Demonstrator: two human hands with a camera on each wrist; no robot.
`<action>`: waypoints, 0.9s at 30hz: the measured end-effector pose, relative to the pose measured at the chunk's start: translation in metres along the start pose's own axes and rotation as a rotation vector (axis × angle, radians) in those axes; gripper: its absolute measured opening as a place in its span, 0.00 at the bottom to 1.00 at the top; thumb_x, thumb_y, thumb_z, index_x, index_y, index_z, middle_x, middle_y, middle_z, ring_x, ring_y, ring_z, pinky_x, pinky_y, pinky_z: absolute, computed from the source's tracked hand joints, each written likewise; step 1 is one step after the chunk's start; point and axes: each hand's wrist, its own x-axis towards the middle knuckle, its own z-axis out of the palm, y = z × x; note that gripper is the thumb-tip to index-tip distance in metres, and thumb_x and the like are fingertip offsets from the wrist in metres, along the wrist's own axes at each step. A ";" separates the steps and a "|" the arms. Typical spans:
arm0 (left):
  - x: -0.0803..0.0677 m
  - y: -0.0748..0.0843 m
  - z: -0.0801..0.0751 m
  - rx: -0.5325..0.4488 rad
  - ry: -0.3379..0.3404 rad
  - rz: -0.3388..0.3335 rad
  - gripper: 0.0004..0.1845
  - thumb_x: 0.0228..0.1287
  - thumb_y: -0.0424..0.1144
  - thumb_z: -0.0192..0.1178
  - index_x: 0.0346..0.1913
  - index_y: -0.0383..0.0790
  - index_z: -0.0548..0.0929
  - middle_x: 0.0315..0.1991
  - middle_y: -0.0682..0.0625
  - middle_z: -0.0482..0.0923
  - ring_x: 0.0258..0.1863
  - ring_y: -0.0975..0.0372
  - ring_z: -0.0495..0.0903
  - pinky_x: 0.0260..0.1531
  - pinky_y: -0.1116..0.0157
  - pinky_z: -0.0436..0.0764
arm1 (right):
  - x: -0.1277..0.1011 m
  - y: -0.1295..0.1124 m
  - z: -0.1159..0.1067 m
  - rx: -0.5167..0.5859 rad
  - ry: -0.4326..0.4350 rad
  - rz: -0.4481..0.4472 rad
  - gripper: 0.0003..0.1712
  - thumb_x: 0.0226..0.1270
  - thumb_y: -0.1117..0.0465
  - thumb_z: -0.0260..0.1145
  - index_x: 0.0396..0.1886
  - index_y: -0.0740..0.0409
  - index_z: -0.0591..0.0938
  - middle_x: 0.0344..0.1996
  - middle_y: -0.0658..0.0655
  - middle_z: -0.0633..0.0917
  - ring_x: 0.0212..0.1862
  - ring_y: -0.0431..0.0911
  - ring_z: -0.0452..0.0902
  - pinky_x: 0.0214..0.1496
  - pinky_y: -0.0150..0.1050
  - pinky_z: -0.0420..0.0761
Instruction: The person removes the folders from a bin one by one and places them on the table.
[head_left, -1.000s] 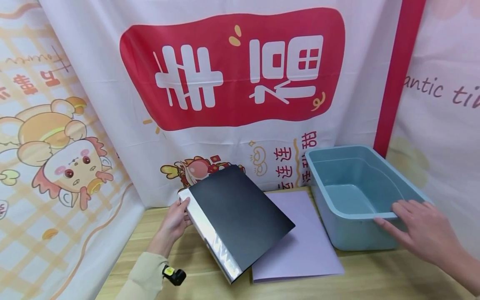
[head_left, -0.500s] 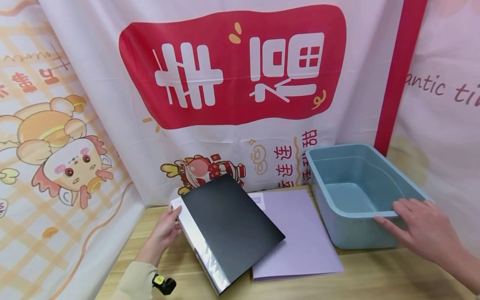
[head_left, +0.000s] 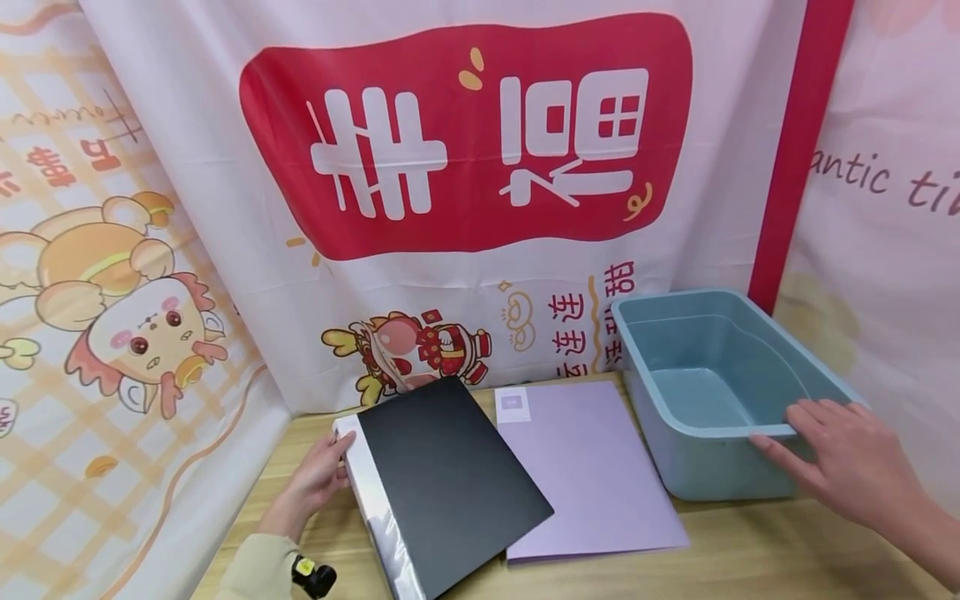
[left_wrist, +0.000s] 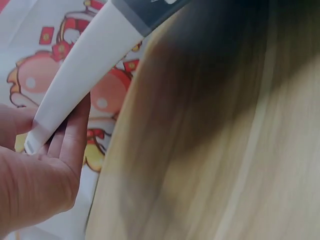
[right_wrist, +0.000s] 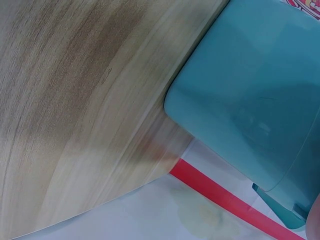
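A black binder with a white spine lies slanted at the left of the table in the head view. My left hand pinches the upper end of that spine, thumb on top and fingers beneath. In the left wrist view the spine runs up from the hand, and a dark shadow falls on the wood beside it. On the right, my right hand holds the near rim of a blue plastic bin, fingers over the edge and thumb along the outside. Nothing lies inside the bin where its floor shows.
A lilac folder with a pale label in its upper left corner lies between binder and bin, partly overlapped by the binder. The wooden table backs onto a printed curtain, with more printed cloth on both sides.
The binder and my left hand have moved left and down toward the table, uncovering the lilac folder's label. My right hand and the bin have stayed put.
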 end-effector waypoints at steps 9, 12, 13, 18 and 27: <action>0.003 -0.014 -0.022 0.062 -0.038 -0.076 0.23 0.85 0.43 0.42 0.67 0.25 0.58 0.38 0.47 0.86 0.37 0.57 0.87 0.41 0.57 0.88 | 0.001 -0.002 0.000 -0.011 -0.027 0.020 0.28 0.55 0.38 0.75 0.23 0.46 0.67 0.19 0.44 0.65 0.24 0.41 0.61 0.27 0.39 0.62; 0.005 -0.021 -0.028 0.082 -0.023 -0.100 0.23 0.85 0.43 0.43 0.65 0.25 0.60 0.37 0.47 0.86 0.35 0.57 0.88 0.39 0.57 0.88 | 0.001 -0.002 0.000 -0.013 -0.029 0.021 0.28 0.55 0.38 0.75 0.23 0.46 0.67 0.19 0.44 0.65 0.24 0.41 0.61 0.27 0.40 0.62; 0.006 -0.023 -0.030 0.090 -0.022 -0.104 0.23 0.85 0.44 0.43 0.65 0.25 0.59 0.36 0.47 0.86 0.35 0.57 0.88 0.39 0.57 0.88 | 0.000 -0.002 0.000 -0.015 -0.028 0.021 0.28 0.55 0.38 0.75 0.23 0.46 0.67 0.19 0.44 0.65 0.24 0.41 0.61 0.27 0.39 0.62; 0.008 -0.030 -0.036 0.114 0.020 -0.108 0.25 0.84 0.43 0.45 0.65 0.23 0.58 0.34 0.46 0.86 0.33 0.57 0.88 0.36 0.57 0.88 | -0.001 -0.002 0.001 -0.021 -0.026 0.018 0.28 0.54 0.38 0.76 0.23 0.46 0.67 0.19 0.43 0.64 0.24 0.41 0.61 0.27 0.39 0.62; 0.017 -0.031 -0.038 0.208 0.116 -0.076 0.29 0.82 0.46 0.49 0.66 0.22 0.60 0.29 0.52 0.83 0.26 0.65 0.82 0.28 0.66 0.84 | 0.000 -0.002 0.001 -0.023 -0.032 0.023 0.28 0.55 0.37 0.75 0.24 0.46 0.67 0.19 0.43 0.65 0.25 0.41 0.61 0.28 0.39 0.62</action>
